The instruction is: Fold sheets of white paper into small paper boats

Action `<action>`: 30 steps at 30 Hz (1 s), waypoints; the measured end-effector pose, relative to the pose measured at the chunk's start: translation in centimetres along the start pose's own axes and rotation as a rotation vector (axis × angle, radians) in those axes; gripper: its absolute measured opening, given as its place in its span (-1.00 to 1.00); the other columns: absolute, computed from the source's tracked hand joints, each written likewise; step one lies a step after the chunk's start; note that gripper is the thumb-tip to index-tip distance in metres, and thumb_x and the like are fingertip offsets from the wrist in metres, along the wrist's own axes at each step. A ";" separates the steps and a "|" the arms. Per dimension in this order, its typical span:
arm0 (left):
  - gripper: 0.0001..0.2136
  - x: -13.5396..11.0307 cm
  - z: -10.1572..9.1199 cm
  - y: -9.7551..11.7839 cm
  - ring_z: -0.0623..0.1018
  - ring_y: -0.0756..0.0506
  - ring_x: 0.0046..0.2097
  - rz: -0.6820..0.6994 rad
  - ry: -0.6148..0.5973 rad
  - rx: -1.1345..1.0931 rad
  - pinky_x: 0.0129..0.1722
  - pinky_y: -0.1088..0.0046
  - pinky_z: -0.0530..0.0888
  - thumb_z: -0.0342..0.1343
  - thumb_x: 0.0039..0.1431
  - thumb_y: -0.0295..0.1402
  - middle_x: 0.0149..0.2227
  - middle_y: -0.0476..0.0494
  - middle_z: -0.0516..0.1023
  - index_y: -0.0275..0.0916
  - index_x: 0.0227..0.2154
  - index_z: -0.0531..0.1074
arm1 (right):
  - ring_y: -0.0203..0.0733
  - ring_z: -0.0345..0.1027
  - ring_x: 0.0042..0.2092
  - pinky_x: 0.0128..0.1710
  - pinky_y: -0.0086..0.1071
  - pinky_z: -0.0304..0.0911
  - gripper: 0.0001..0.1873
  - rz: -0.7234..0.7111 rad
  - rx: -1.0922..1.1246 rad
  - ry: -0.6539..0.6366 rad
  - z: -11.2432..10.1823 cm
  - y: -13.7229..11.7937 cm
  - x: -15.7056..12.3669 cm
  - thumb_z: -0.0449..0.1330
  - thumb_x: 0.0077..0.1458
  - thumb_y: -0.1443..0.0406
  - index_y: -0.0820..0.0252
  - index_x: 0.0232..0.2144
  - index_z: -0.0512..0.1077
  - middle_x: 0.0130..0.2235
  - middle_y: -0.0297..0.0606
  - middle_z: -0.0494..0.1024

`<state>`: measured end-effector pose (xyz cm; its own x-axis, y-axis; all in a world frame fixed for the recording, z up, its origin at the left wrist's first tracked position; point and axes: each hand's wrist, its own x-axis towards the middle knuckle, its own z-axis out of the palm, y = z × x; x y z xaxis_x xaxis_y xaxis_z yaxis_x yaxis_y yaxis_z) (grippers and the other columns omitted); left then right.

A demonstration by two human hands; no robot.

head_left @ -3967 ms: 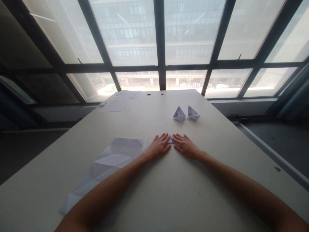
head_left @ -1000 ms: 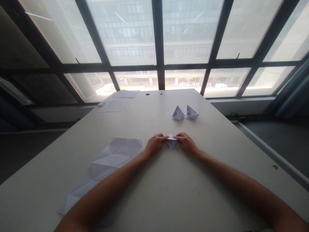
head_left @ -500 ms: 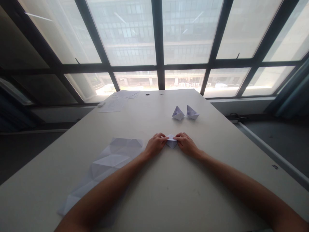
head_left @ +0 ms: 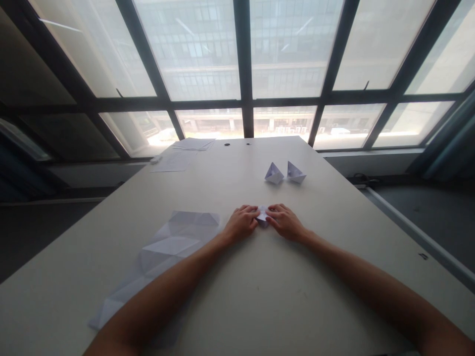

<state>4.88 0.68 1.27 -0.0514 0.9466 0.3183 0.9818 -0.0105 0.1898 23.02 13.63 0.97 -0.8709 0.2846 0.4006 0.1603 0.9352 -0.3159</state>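
Folded paper: pretty small white piece, sort of bluish in the shade, folded to a chunky little shape (head_left: 262,216) with a point sticking out toward the wearer. Fingers cover both sides, so the full outline's hard to make out.
Where it's at: mid-table, right between the two hands, on or just over the white table (head_left: 315,306). Can't tell which.
Left hand: the left hand (head_left: 241,222) has its fingers bent and closed on the paper's left side, thumb down at the near edge.
Right hand: the right hand (head_left: 285,221) mirrors it, fingers closed on the right side, thumb at the near edge too.
Paper boats: two, standing side by side just apart, a left boat (head_left: 274,174) and a right boat (head_left: 296,174), both beyond the hands and a bit to the right.
Creased paper: big white creased paper (head_left: 168,245) lying left of the hands, partly behind the left forearm. One sheet or more, no clue.
Loose sheets: a few flat loose sheets (head_left: 172,162) at the far left, overlapping, so no solid count.
Table holes: two, near the far edge.
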 end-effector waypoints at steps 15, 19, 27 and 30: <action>-0.45 -0.1 1.2 -0.8 0.13 -0.23 0.36 -0.016 -0.134 -0.005 0.31 0.16 0.10 -0.09 0.35 -0.03 0.33 -0.18 0.19 -0.14 0.31 0.15 | -0.01 0.22 0.18 0.20 -0.14 0.13 -0.54 0.049 -0.017 -0.033 1.0 0.9 0.3 0.20 0.20 0.21 0.17 0.13 0.40 0.14 -0.05 0.43; -0.43 -0.2 1.4 -0.8 -0.09 -0.22 0.42 0.013 -0.213 0.006 0.33 0.03 -0.07 -0.26 0.40 -0.04 0.39 -0.16 0.01 -0.13 0.37 -0.04 | 0.05 -0.01 0.34 0.30 -0.01 -0.09 -0.41 0.054 -0.053 -0.156 1.0 0.8 0.3 0.04 0.30 0.10 0.15 0.30 0.17 0.32 -0.03 0.19; -0.40 -0.2 1.5 -0.7 -0.10 -0.22 0.42 0.013 -0.243 0.027 0.34 0.08 -0.12 -0.30 0.40 -0.02 0.41 -0.23 -0.07 -0.19 0.38 -0.09 | 0.01 -0.17 0.40 0.34 0.03 -0.23 -0.32 0.036 -0.017 -0.232 1.0 0.9 0.2 -0.06 0.32 0.01 0.13 0.37 -0.01 0.37 -0.12 0.06; -0.33 -0.2 1.5 -0.5 -0.09 -0.23 0.42 -0.012 -0.224 0.029 0.34 0.10 -0.12 -0.29 0.36 0.07 0.40 -0.26 -0.06 -0.24 0.38 -0.06 | 0.02 -0.17 0.39 0.33 0.06 -0.23 -0.31 0.047 -0.018 -0.227 1.1 0.8 0.3 -0.06 0.32 -0.01 0.15 0.37 0.00 0.37 -0.10 0.07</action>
<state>4.67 0.93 -0.30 -0.0247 0.9946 0.1012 0.9864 0.0078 0.1641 22.40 14.24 -0.10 -0.9442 0.2748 0.1814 0.2094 0.9264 -0.3130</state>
